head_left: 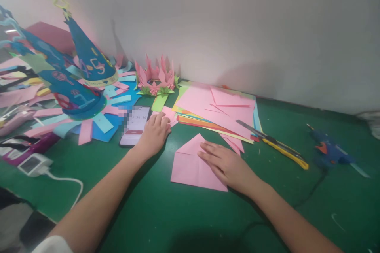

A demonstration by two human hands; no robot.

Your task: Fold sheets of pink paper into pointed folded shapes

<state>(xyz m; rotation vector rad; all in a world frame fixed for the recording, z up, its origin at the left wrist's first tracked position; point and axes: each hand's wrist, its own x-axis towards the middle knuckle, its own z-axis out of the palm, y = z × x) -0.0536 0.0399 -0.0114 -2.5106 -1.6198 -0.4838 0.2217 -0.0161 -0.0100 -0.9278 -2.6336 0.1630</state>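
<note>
A folded pink paper (pixel 190 164) lies on the green table (pixel 184 213) in front of me. My right hand (pixel 227 164) lies flat on its right part, fingers stretched out and together, pressing it down. My left hand (pixel 154 132) rests further left, fingers curled down onto a small pink paper piece (pixel 169 114) beside a phone (pixel 135 130). Whether that hand grips the piece is hidden by the fingers.
A stack of coloured sheets (pixel 216 110) lies behind the folded paper, a yellow utility knife (pixel 276 144) at its right edge. A blue glue gun (pixel 329 150) sits far right. Pink paper flowers (pixel 156 79), blue party hats (pixel 89 59), paper strips and a charger (pixel 35 164) crowd the left.
</note>
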